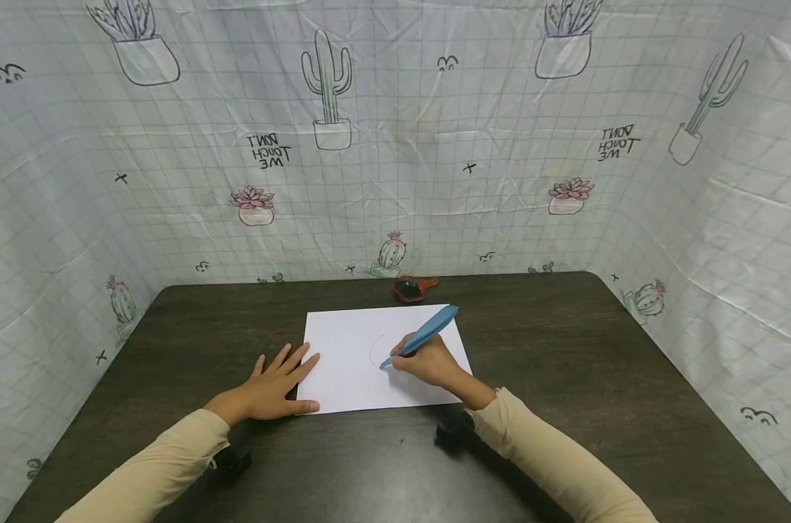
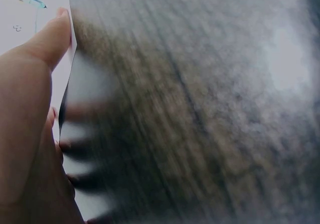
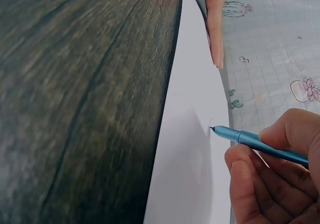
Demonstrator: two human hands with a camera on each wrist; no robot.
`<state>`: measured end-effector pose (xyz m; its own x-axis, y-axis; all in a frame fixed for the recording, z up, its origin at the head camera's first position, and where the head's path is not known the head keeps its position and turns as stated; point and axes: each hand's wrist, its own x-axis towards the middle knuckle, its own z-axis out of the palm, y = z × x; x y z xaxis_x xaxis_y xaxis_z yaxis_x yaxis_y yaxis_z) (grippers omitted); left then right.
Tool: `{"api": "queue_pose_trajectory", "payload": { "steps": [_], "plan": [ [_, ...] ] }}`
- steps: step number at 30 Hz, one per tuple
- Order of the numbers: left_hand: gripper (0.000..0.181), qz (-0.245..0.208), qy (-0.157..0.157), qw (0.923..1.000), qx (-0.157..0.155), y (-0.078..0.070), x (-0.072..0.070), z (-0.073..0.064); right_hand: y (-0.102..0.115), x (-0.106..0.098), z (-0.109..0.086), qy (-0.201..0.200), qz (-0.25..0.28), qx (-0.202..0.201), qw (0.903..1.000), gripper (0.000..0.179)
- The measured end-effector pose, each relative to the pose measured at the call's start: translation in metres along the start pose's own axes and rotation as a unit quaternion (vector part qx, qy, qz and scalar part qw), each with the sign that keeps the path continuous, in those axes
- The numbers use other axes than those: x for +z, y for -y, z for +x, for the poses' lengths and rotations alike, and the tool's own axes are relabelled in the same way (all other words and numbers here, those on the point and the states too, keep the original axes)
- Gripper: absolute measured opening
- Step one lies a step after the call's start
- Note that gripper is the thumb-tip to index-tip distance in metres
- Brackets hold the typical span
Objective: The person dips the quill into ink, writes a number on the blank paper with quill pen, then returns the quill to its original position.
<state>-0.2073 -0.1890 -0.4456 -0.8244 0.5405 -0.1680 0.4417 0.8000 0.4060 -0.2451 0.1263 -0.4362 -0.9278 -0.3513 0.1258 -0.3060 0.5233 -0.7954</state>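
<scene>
the left hand (image 1: 269, 392) rests with fingers spread over the left edge of the white paper (image 1: 343, 378), gripping nothing. a thin curved line (image 1: 370, 354) lies mid-sheet. beside it, the blue pen (image 1: 429, 330) points left and toward the person, its long axis slanting up to the far right. the right hand (image 1: 433, 363) pinches it.

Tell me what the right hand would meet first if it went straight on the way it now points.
With its pen, the right hand would probably reach the patterned cloth at the back first; the way over the paper and tabletop looks free, though depth is unclear in the head view.
</scene>
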Motion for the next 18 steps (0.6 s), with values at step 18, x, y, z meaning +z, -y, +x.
{"api": "queue_pose_trajectory", "payload": {
  "steps": [18],
  "plan": [
    [0.088, 0.004, -0.001, 1.0, -0.003, -0.0005, -0.0009, -0.001, -0.0044, -0.0094, -0.0037, -0.027, -0.002, 0.0, 0.9996, 0.006]
  ]
}}
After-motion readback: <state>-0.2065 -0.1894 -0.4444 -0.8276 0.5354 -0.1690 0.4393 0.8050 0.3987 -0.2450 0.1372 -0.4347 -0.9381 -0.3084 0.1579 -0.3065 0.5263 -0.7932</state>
